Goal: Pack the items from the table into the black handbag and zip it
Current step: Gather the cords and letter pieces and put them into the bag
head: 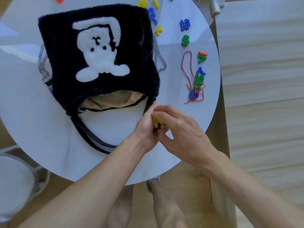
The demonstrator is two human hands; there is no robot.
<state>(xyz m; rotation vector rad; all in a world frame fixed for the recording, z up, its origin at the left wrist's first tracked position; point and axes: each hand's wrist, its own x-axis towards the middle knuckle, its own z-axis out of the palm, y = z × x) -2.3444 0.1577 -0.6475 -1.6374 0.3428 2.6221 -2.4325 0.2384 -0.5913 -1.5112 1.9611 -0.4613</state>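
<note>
Your left hand (146, 127) and right hand (182, 129) meet at the near right corner of the black handbag (98, 51), and the fingers of both close together on some yellow pieces (157, 123). The handbag lies flat on the white counter (49, 145) with its zipper (113, 93) open. More plastic pieces (199, 79) and a red string (189, 71) lie to the right.

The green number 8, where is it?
The green 8 lies on the white table, right of the black handbag, just below the blue 10.
</note>
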